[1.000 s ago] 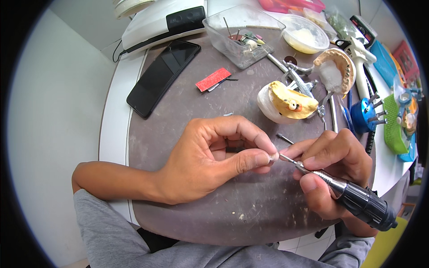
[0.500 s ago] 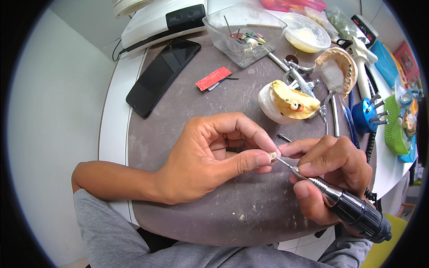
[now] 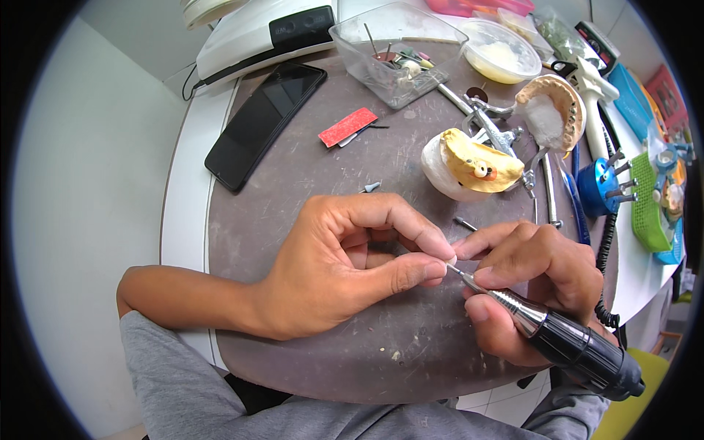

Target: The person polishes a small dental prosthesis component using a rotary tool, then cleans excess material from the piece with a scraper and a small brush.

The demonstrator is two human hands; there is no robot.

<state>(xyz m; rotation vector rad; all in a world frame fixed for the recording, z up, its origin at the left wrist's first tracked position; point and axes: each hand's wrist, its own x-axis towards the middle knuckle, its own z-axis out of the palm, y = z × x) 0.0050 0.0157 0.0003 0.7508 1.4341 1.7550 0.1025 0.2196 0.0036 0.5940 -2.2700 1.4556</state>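
My left hand [image 3: 334, 271] pinches a small pale tooth-like piece [image 3: 449, 260] between thumb and forefinger, largely hidden by the fingertips. My right hand [image 3: 539, 271] grips a black and silver rotary handpiece [image 3: 576, 345], whose slim bur [image 3: 455, 270] reaches the piece. Just beyond the hands stands a yellow dental model on white plaster [image 3: 460, 158] in a metal articulator [image 3: 499, 139], beside a tan dental cast [image 3: 565, 110]. A short metal bur [image 3: 466, 224] lies above my fingers, and a small grey pointed bit [image 3: 371, 187] lies behind my left hand.
A black phone [image 3: 264, 125], a red strip [image 3: 347, 126], a clear box of bits [image 3: 367, 59] and a round tub [image 3: 499, 51] occupy the back. At right are a blue bur holder [image 3: 598, 187], a green basket [image 3: 645, 213] and a coiled cord [image 3: 609, 242].
My right hand and the handpiece have shifted slightly left. My left fingertips have dipped a little, covering more of the pale piece. A grey bit behind my left hand now shows more fully.
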